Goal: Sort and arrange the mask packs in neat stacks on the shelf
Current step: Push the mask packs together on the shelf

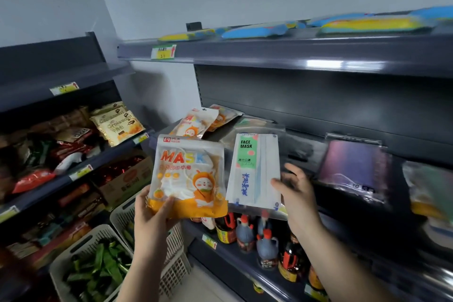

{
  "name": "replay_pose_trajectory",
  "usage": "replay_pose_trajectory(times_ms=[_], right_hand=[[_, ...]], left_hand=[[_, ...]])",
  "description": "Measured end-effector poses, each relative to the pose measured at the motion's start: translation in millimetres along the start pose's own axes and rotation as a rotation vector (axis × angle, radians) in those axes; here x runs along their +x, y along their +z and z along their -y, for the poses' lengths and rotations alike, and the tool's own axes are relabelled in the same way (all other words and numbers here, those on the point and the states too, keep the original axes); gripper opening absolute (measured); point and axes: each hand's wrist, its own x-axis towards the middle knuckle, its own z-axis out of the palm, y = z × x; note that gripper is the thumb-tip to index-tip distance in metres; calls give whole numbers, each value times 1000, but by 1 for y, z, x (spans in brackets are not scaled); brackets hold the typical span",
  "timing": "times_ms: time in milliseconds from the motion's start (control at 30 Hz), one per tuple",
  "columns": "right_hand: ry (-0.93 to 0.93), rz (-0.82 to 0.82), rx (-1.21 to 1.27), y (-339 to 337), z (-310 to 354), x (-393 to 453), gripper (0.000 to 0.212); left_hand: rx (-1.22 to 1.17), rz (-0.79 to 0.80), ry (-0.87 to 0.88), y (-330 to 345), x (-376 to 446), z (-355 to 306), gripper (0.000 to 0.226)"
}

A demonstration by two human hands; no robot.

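My left hand [153, 213] grips the bottom edge of an orange and white "MASK" pack [188, 174] with a cartoon figure, held upright in front of the shelf. My right hand [295, 191] pinches the lower right corner of a white and green "FACE MASK" pack [255, 169], also upright. On the dark middle shelf [306, 135] behind them lie two more orange cartoon packs [193, 122], a clear pack of black masks [300, 151], a purple pack [353, 167] and a greenish pack [431, 191] at the far right.
The top shelf holds blue and yellow flat packs [367, 23]. Sauce bottles [267, 245] stand on the shelf below the masks. To the left, another rack carries snack bags [117, 122], and white baskets of green vegetables [95, 265] sit on the floor.
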Motion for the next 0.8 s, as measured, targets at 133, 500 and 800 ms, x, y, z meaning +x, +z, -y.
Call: replay_pose_trajectory(times_ms=[133, 500, 800], right_hand=[[7, -48, 3, 27, -6, 15, 50], [13, -191, 13, 85, -25, 99, 50], [-176, -360, -497, 108, -30, 184, 56]], left_hand=[[-50, -7, -29, -13, 29, -1, 32], [-80, 23, -33, -1, 111, -2, 28], [-52, 43, -10, 15, 191, -6, 27]])
